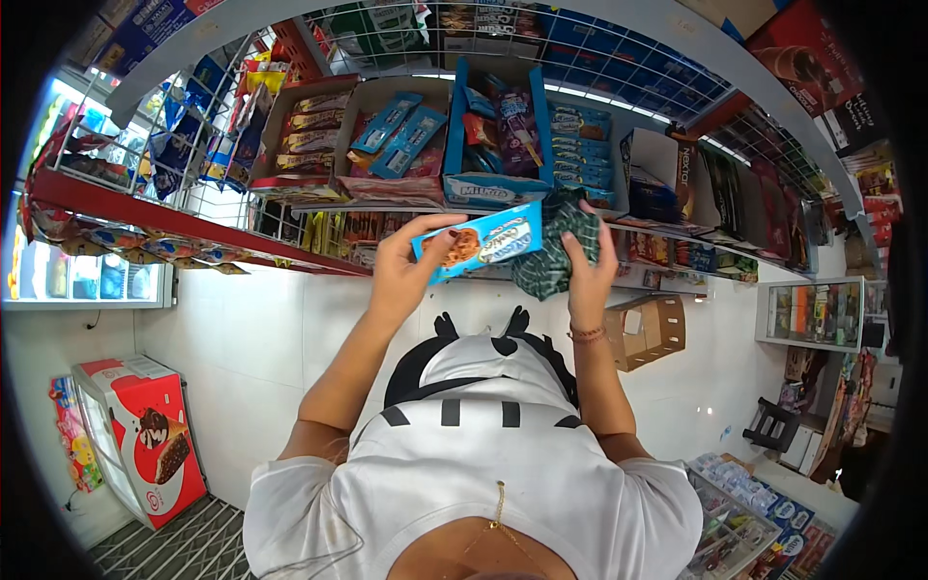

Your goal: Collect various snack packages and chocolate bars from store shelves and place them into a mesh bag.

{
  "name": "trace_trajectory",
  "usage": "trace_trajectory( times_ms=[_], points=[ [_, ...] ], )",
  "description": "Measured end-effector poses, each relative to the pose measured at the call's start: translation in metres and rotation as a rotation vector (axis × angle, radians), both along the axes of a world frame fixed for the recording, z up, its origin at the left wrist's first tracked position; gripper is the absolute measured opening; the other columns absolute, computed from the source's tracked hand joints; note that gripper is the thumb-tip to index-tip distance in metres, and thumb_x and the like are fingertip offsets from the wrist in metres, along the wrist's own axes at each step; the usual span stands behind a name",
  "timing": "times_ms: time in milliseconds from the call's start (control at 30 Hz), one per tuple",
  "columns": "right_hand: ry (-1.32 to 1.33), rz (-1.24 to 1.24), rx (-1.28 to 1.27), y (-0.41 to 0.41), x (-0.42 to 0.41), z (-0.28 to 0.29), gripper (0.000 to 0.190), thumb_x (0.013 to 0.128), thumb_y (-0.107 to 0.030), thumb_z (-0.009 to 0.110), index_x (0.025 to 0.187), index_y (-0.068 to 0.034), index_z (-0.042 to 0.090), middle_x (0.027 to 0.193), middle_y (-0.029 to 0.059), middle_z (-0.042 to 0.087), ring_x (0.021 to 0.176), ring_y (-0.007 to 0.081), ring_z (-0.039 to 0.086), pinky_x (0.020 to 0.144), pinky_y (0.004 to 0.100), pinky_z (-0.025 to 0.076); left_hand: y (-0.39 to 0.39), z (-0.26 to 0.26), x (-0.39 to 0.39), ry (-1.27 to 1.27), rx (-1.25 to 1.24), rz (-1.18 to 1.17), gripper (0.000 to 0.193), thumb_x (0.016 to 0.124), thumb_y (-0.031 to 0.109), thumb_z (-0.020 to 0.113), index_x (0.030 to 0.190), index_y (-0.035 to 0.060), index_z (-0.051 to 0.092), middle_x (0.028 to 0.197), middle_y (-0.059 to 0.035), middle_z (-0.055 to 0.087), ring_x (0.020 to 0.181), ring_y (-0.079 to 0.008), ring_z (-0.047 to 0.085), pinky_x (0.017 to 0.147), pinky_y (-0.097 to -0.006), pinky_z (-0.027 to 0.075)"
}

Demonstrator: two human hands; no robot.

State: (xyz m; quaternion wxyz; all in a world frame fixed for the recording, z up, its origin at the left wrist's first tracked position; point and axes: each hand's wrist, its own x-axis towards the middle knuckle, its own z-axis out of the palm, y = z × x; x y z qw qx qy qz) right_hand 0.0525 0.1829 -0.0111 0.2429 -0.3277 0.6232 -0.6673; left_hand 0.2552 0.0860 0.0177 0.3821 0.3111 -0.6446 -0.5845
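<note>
My left hand [409, 264] holds a blue cookie packet [480, 243] by its left end, thumb on the printed cookie picture. A bunched dark green cloth with a pale line pattern [557, 250] is in my right hand [591, 261], against the packet's right end. Just beyond both hands, a blue display box [496, 190] on the shelf holds blue, red and purple packets. To its left stand a carton of blue packets [391, 187] and a carton of yellow-and-red bars [299, 187]. Stacked blue cookie packets [582, 148] lie to its right.
Wire-backed shelving with a red edge [210, 217] runs across the front. On the floor lie an open cardboard box [645, 330] at right and a red ice-cream freezer [148, 435] at left. A glass display case [812, 313] and a dark stool [772, 424] stand farther right.
</note>
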Motion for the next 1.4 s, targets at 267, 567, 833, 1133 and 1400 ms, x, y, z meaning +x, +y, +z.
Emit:
trace_trajectory(
  times_ms=[267,567,833,1133,1400],
  points=[
    [0.558,0.234,-0.068,0.014,0.033,0.005,0.034,0.071,-0.004,0.067,0.103,-0.002,0.059,0.099,0.0129,0.06,0.092,0.0231,0.058,0.082,0.031,0.045,0.019,-0.022,-0.018,0.044,0.04,-0.029,0.02,0.087,0.009,0.056,0.103,-0.0009,0.062,0.096,-0.007,0.064,0.085,-0.0093,0.058,0.073,-0.0222,0.046],
    [-0.536,0.436,0.221,0.048,-0.022,-0.009,0.041,0.072,-0.003,0.066,0.111,-0.002,0.053,0.101,0.0039,0.059,0.089,0.0111,0.055,0.076,0.0257,0.046,0.017,-0.02,-0.033,-0.012,0.075,-0.131,0.019,0.088,0.009,0.055,0.101,-0.002,0.062,0.096,-0.0074,0.064,0.086,-0.0095,0.057,0.076,-0.0223,0.045],
    [-0.306,0.693,0.371,0.051,-0.028,-0.01,0.031,0.088,-0.023,0.056,0.111,-0.002,0.053,0.101,0.0023,0.059,0.094,0.0087,0.052,0.086,0.0229,0.039,0.025,-0.033,-0.058,-0.064,0.035,-0.068,0.017,0.085,0.006,0.058,0.1,-0.0004,0.062,0.096,-0.0062,0.063,0.086,-0.0088,0.058,0.073,-0.0214,0.046],
    [-0.332,0.423,0.233,0.036,-0.068,-0.011,0.024,0.091,-0.024,0.054,0.101,-0.003,0.06,0.089,-0.0028,0.06,0.081,0.0029,0.051,0.074,0.0202,0.041,0.003,-0.002,-0.095,-0.217,-0.162,-0.261,0.026,0.08,0.012,0.065,0.103,0.0015,0.062,0.098,-0.009,0.064,0.087,-0.0134,0.059,0.075,-0.0254,0.046],
    [-0.189,0.35,0.204,0.018,-0.098,-0.003,0.032,0.09,-0.026,0.051,0.108,0.0,0.056,0.102,0.0035,0.057,0.097,0.0098,0.049,0.09,0.0229,0.033,-0.091,0.006,-0.184,-0.301,-0.495,-0.075,0.022,0.083,0.023,0.06,0.098,0.0062,0.063,0.09,-0.0092,0.065,0.083,-0.0222,0.062,0.079,-0.0351,0.045]
  ],
)
